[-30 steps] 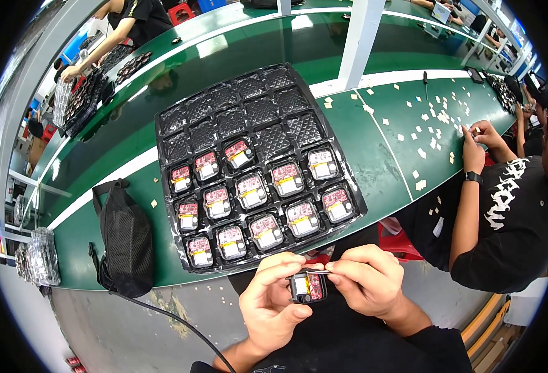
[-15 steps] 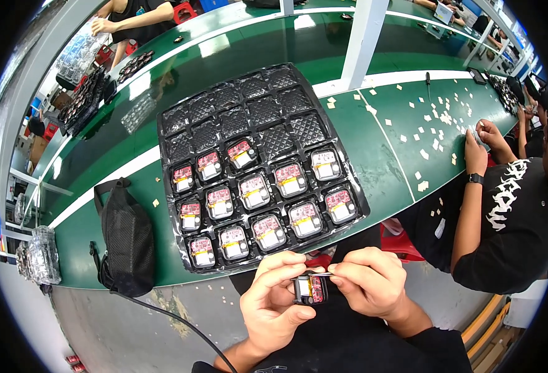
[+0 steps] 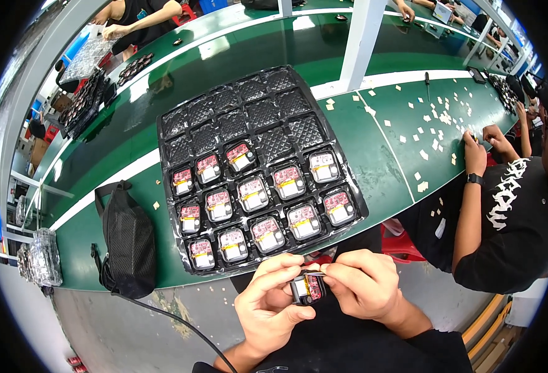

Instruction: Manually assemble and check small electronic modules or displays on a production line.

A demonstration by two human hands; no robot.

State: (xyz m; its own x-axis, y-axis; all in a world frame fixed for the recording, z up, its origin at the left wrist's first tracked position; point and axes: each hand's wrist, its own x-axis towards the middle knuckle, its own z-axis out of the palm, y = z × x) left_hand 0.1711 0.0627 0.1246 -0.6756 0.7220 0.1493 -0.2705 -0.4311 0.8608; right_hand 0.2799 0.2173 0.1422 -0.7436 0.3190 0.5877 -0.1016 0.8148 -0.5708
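Note:
Between the fingers and thumb of my left hand [image 3: 267,306] is a small open electronic device [image 3: 308,288], with a black case, a red circuit board, a white block and yellow tape. My right hand [image 3: 364,284] pinches a slim metal tool [image 3: 313,273], which lies across the device's upper edge; whether it is a pair of tweezers I cannot tell. Just beyond my hands, a black molded tray [image 3: 348,163] rests on the green bench. Its nearer compartments hold several similar devices [image 3: 253,193] with red boards; the farther compartments are bare.
A black mesh bag [image 3: 128,242] sits left of the tray on the green bench [image 3: 389,177]. Small pale squares [image 3: 435,144] and a screwdriver [image 3: 427,86] lie scattered at right. A grey post [image 3: 362,46] rises behind the tray. A co-worker [image 3: 504,211] sits at right; others work across.
My hands and the device have shifted very slightly left, with the tool still at its upper edge. At right, the co-worker's hands have moved a little lower.

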